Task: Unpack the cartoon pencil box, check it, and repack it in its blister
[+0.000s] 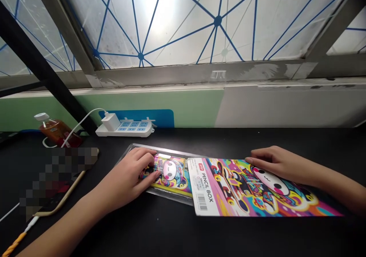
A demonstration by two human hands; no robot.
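A colourful pencil box (pixel 173 175) lies in a clear plastic sleeve (pixel 134 150) on the black desk (pixel 183 234). Its bright printed card insert (pixel 246 190), marked "PENCIL BOX", sticks out to the right, partly over the box. My left hand (pixel 130 177) rests on the left end of the box, fingers curled over its edge. My right hand (pixel 276 161) lies flat on the upper part of the card insert, fingers stretched out to the left.
A white power strip (pixel 128 129) with a charger (pixel 111 121) and cable sits by the green wall at the back. An orange bottle (pixel 55 131) stands far left. A blurred-out object (pixel 57 177) and a tan cord (pixel 67 194) lie left. Taped windows rise behind.
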